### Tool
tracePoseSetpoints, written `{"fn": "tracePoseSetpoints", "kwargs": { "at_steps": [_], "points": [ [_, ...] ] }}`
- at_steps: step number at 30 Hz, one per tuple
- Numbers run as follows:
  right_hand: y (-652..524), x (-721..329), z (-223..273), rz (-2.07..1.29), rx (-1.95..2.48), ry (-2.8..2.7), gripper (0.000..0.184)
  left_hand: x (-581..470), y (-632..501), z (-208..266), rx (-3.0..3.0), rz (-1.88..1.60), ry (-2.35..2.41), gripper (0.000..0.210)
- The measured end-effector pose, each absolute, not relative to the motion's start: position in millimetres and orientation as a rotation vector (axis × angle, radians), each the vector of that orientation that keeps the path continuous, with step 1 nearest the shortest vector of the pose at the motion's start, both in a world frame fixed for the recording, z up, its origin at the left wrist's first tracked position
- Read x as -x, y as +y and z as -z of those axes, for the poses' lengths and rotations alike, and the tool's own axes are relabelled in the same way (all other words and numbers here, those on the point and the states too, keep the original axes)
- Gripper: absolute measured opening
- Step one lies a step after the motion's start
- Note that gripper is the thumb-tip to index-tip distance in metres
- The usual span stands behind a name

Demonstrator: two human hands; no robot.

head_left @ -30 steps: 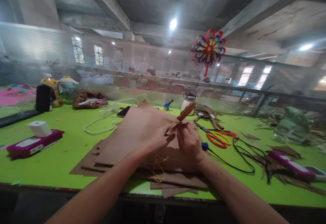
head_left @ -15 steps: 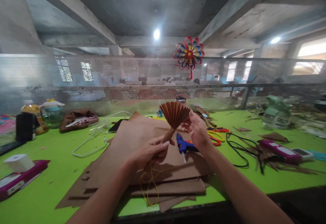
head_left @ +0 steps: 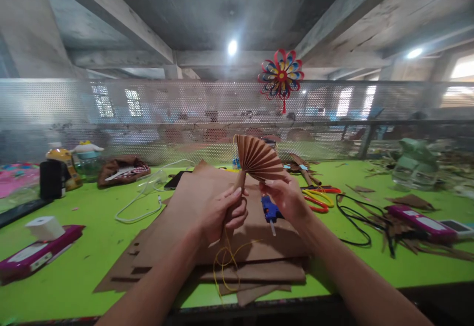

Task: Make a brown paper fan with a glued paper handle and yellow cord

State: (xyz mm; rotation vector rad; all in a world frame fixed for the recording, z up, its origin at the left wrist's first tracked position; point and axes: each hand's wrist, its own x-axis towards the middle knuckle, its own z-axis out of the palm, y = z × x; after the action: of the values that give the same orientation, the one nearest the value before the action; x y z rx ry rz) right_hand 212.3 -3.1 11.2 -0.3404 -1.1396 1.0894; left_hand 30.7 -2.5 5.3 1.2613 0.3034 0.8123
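A pleated brown paper fan is held up in front of me, spread toward the right. My left hand is closed around its narrow rolled stem. The fingers of my right hand pinch the fan's lower right edge. A thin yellow string hangs in loops below my left hand. Beneath both hands lies a stack of brown paper sheets. A blue glue gun rests on the stack beside my right hand, partly hidden by it.
The green table carries purple power strips at left and right. Orange-handled scissors, a black cable and paper scraps lie at the right. A white cable runs at the left. A perforated screen stands behind.
The fan is spread wider and its pleats now lean to the right. My right hand has moved down to its lower right edge. The view has shifted slightly left.
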Motion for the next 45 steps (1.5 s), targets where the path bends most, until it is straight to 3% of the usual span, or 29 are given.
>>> {"fn": "tracePoseSetpoints", "kwargs": {
  "at_steps": [9, 28, 39, 45],
  "points": [
    [-10, -172, 13, -1.136, 0.527, -1.108, 0.014, -37, 2, 2, -1.269, -1.0, 0.435, 0.039],
    [9, -201, 9, -0.998, 0.636, -0.872, 0.03, -33, 10, 9, -1.207, -1.011, 0.442, 0.036],
    [-3, -186, 13, -0.773, 0.835, -1.225, 0.027, -34, 6, 8, -1.246, -1.021, 0.498, 0.033],
    [-3, -185, 21, -0.791, 0.873, -1.314, 0.036, -35, 7, 11, -1.202, -1.037, 0.462, 0.031]
  ]
}}
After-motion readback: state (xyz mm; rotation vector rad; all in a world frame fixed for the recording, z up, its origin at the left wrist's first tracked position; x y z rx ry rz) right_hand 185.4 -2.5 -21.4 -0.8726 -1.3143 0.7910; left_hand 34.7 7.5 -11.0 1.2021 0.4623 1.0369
